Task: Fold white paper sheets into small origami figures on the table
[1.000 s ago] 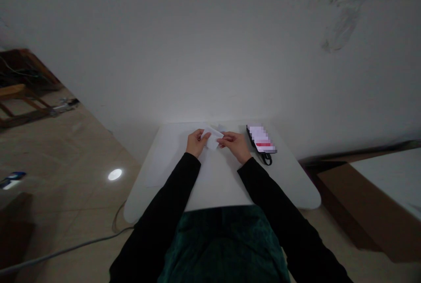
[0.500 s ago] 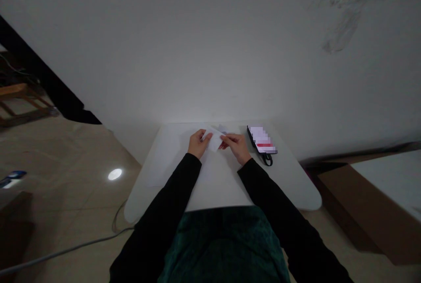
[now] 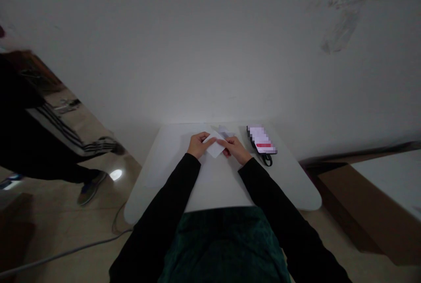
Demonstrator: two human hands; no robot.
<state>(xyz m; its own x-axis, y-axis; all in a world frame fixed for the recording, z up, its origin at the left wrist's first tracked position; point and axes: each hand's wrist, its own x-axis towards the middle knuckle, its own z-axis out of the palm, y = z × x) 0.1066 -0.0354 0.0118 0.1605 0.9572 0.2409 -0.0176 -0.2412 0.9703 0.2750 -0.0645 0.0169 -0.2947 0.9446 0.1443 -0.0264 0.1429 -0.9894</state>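
A small white piece of paper [image 3: 215,150], shaped like a diamond, is held between both hands above the white table [image 3: 217,191]. My left hand [image 3: 198,144] grips its left side, thumb on top. On the right side, my right hand [image 3: 236,148] pinches it, with the thumb close to the left thumb. Behind the right hand lies another pale piece of paper [image 3: 225,130], partly hidden. A larger white sheet [image 3: 167,156] rests flat on the left of the table.
A phone [image 3: 261,139] with a lit, blurred screen and a black strap lies to the right. The wall [image 3: 210,55] stands behind the table. A cardboard box [image 3: 368,213] is on the right floor. A person's legs [image 3: 55,134] and a grey cable [image 3: 72,249] are at left.
The held paper has turned and come slightly nearer, and my thumbs have moved closer together. A person walking has come into view at the left.
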